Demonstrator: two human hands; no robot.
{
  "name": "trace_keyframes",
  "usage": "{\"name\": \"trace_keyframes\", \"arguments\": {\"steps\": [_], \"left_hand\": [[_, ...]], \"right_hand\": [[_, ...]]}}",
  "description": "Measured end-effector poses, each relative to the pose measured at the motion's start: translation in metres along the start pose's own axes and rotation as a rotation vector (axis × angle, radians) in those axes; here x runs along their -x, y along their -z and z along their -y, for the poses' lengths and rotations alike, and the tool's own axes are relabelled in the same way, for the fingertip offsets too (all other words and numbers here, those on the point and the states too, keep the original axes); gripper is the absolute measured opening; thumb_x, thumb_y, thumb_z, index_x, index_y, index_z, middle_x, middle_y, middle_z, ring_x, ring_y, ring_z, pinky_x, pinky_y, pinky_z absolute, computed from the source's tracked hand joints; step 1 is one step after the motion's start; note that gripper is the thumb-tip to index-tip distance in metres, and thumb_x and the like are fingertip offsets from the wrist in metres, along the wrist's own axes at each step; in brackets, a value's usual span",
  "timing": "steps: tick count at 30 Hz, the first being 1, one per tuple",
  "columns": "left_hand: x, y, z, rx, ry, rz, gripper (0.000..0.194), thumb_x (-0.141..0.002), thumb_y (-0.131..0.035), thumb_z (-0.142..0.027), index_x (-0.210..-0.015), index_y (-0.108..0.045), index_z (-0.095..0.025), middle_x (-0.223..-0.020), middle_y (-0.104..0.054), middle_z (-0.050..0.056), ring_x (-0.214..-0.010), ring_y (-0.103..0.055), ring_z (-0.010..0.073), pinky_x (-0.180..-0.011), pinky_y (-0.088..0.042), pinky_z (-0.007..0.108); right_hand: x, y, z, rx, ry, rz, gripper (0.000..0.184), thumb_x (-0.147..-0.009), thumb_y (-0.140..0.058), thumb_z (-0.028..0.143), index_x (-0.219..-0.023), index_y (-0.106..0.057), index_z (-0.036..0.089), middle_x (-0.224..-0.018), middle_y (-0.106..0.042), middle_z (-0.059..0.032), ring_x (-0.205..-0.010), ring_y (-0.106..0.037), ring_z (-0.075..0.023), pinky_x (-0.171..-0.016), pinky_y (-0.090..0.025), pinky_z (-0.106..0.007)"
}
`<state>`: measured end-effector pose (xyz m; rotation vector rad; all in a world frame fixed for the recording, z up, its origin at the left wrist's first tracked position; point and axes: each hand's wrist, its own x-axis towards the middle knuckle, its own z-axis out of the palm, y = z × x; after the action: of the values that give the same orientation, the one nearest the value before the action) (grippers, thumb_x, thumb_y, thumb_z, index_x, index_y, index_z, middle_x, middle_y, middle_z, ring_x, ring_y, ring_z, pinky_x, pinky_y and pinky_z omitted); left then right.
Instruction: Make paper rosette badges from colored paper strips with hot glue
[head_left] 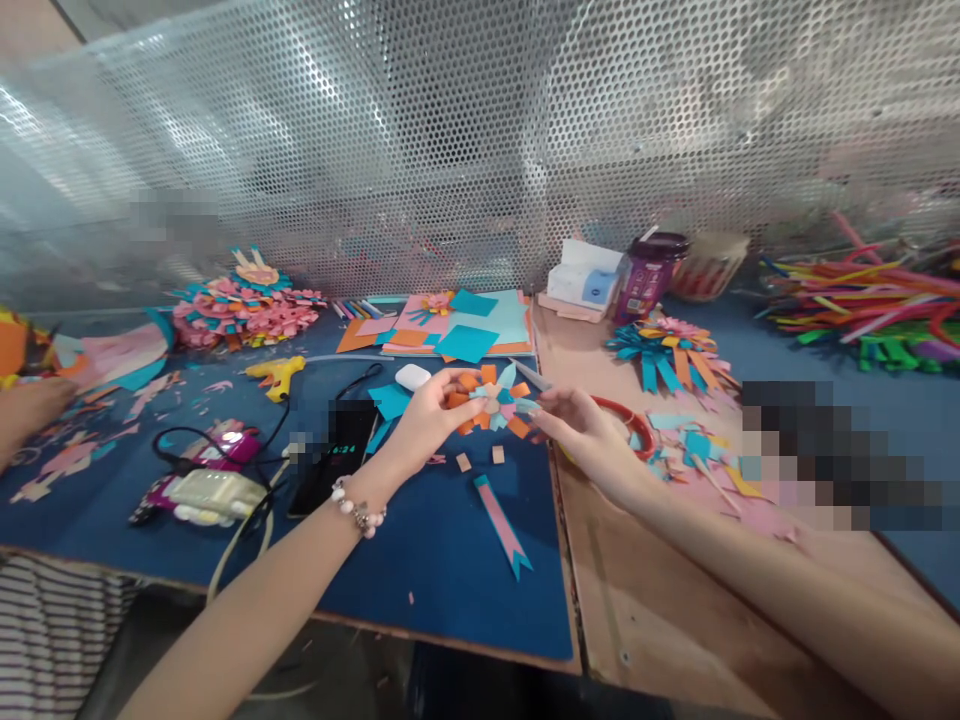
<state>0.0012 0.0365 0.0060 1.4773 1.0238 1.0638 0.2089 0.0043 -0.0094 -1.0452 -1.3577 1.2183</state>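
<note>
A lane of blue desk (442, 585) runs open to the near edge, interrupted by a pink-and-blue paper strip (501, 523) and two small squares (498, 454). A paper flower (495, 398) plugs the gap between left grip (433, 412) and right grip (581, 425). We see a phone (334, 465) and glue gun (280, 377) obstructing the left, paper scraps (699, 447) the right, a perforated metal screen (450, 150) the back.

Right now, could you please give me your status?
Left hand holding paper flower. Right hand close beside it, grip unclear. Strip nearby, touching neither hand.
</note>
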Motion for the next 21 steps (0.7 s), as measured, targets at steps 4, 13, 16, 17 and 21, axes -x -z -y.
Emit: {"name": "trace_keyframes", "arguments": {"steps": [4, 13, 16, 17, 21], "left_hand": [[0.001, 0.001, -0.001, 0.007, -0.002, -0.031, 0.032, -0.076, -0.069, -0.033, -0.099, -0.054, -0.016, -0.091, -0.065, 0.004, -0.077, -0.064, 0.0151, -0.065, -0.051, 0.025], [0.003, -0.001, -0.004, 0.004, -0.009, -0.016, 0.03, -0.072, -0.071, -0.027, -0.094, -0.053, -0.016, -0.092, -0.064, 0.003, -0.085, -0.064, 0.0154, -0.073, -0.05, 0.025], [0.004, -0.001, -0.006, 0.002, 0.001, 0.009, 0.031, -0.074, -0.071, -0.029, -0.094, -0.052, -0.016, -0.094, -0.065, 0.004, -0.086, -0.064, 0.0159, -0.073, -0.05, 0.026], [0.004, -0.001, -0.006, 0.002, 0.007, 0.021, 0.031, -0.074, -0.071, -0.03, -0.096, -0.052, -0.016, -0.096, -0.065, 0.004, -0.087, -0.064, 0.0163, -0.073, -0.05, 0.026], [0.004, 0.001, -0.009, -0.044, -0.092, 0.044, 0.034, -0.075, -0.071, -0.03, -0.1, -0.052, -0.016, -0.098, -0.065, 0.006, -0.086, -0.064, 0.017, -0.076, -0.051, 0.031]], "right_hand": [[0.001, -0.001, -0.006, 0.03, -0.002, 0.035, 0.03, -0.078, -0.068, 0.042, -0.089, -0.05, 0.022, -0.086, -0.063, 0.0001, -0.071, -0.062, -0.0138, -0.067, -0.05, -0.03], [0.001, -0.015, -0.014, -0.527, -0.149, 0.162, 0.029, -0.073, -0.075, 0.025, -0.087, -0.05, 0.02, -0.089, -0.061, 0.0002, -0.083, -0.066, -0.0172, -0.074, -0.054, -0.033], [0.0, -0.012, -0.014, -0.512, -0.116, 0.138, 0.028, -0.072, -0.074, 0.024, -0.088, -0.052, 0.021, -0.088, -0.062, 0.0002, -0.082, -0.066, -0.0174, -0.072, -0.054, -0.033], [0.0, -0.011, -0.014, -0.515, -0.114, 0.129, 0.027, -0.073, -0.073, 0.025, -0.09, -0.052, 0.021, -0.089, -0.062, 0.0, -0.082, -0.066, -0.0176, -0.071, -0.054, -0.033], [-0.001, -0.009, -0.014, -0.569, -0.131, 0.122, 0.029, -0.078, -0.064, 0.028, -0.105, -0.054, 0.023, -0.094, -0.064, -0.0023, -0.086, -0.066, -0.0197, -0.078, -0.052, -0.038]]}}
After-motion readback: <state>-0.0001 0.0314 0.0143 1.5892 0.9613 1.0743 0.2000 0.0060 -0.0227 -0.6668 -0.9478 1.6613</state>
